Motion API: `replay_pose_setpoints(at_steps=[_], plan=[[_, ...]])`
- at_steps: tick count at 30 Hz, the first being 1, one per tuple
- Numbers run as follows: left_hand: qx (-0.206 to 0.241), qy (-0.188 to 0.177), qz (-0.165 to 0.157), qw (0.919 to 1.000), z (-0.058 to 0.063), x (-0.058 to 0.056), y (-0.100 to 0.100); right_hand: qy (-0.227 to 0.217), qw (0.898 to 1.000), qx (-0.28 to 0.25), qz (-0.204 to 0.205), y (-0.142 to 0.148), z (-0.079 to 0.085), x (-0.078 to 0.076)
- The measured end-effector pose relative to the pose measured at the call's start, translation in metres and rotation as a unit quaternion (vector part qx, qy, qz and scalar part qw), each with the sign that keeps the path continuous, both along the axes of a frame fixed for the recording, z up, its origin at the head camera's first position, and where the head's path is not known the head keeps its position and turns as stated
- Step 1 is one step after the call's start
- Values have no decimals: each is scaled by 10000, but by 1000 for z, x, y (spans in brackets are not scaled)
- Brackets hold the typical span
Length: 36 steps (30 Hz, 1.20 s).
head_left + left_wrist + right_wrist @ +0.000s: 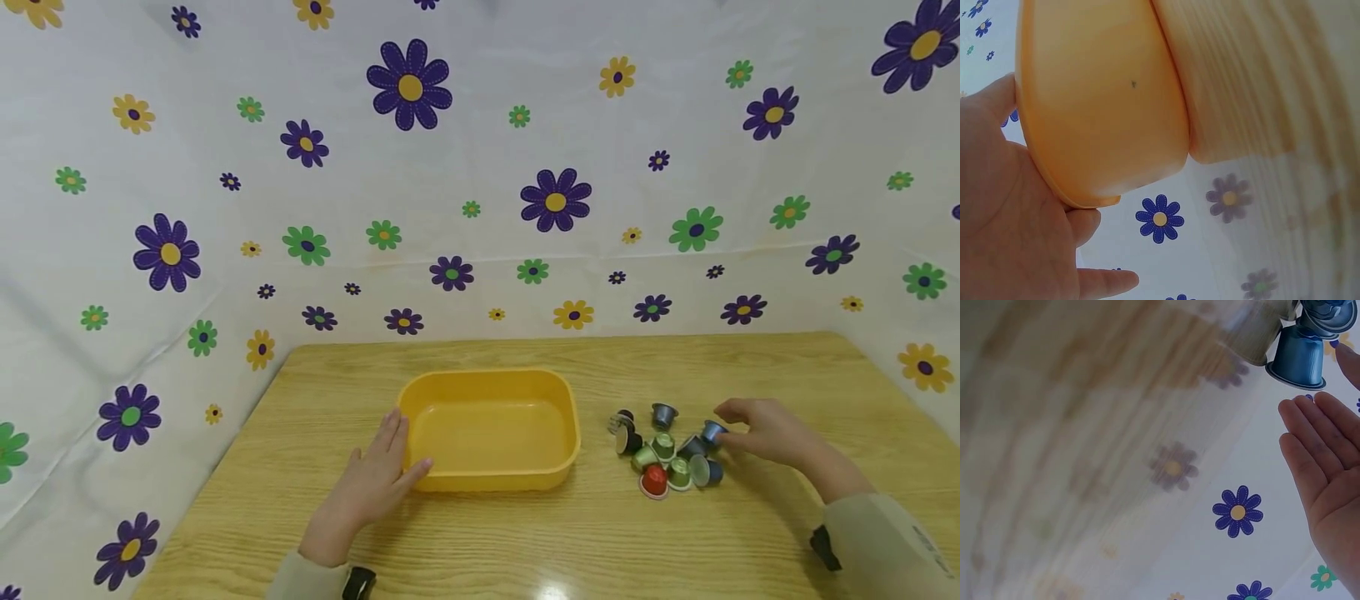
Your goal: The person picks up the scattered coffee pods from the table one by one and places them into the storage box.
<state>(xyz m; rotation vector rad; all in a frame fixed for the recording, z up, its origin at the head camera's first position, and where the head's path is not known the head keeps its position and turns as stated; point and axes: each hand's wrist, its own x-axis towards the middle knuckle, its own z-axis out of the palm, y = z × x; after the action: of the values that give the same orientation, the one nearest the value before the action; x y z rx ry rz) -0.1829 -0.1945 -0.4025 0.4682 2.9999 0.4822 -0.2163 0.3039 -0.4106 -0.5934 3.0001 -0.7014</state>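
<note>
On the wooden table stands a yellow rectangular tub (491, 482). My left hand (372, 479) rests against the tub's left end, fingers extended along the rim and thumb over the near corner; the left wrist view shows the palm beside the tub's outer wall. To the right lies a cluster of small coffee capsules. My right hand (772, 433) reaches in from the right side, its thumb and fingers spread beside a blue coffee capsule (713, 431) at the cluster's edge. In the right wrist view, a blue capsule (1298, 357) appears near the fingertips, not gripped.
Close by are a red capsule (655, 478), a green capsule (663, 445), a grey-blue capsule (663, 415), a black capsule (627, 440) and several more. A white flowered cloth (480, 167) hangs behind the table (525, 542) and along both sides.
</note>
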Motion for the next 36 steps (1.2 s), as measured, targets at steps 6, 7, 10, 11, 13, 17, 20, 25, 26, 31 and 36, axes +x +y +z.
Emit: replay_pose_setpoints(at_steps=[6, 7, 10, 11, 13, 17, 20, 25, 26, 31, 36], plan=[[-12, 4, 0, 10000, -1, 0, -1, 134, 9994, -145, 274, 5, -6, -5], [-7, 6, 1, 10000, -2, 0, -1, 136, 9993, -160, 314, 6, -7, -6], [8, 4, 7, 10000, -2, 0, -1, 68, 9993, -146, 329, 6, -8, -8], [8, 12, 10, 10000, -2, -1, -1, 38, 9994, -124, 313, 5, -7, -9], [13, 31, 14, 10000, -3, -1, -1, -170, 9995, -110, 228, 1, -3, -8], [-2, 68, 16, 10000, -3, -1, -2, -375, 9992, 41, 131, -3, -1, -9], [17, 78, -4, 10000, -3, -1, -2, -432, 9989, 111, 129, -3, -2, -10], [49, 68, -34, 10000, -4, -2, -2, -467, 9988, 80, 145, -2, -3, -9], [42, 57, -34, 10000, -4, -2, -2, -485, 9987, 67, 160, -2, -3, -9], [27, 34, -19, 10000, -5, -2, -2, -525, 9983, 59, 236, -1, -4, -9], [16, 69, 2, 10000, -4, -2, -2, -488, 9981, 55, 379, -2, -5, -10]])
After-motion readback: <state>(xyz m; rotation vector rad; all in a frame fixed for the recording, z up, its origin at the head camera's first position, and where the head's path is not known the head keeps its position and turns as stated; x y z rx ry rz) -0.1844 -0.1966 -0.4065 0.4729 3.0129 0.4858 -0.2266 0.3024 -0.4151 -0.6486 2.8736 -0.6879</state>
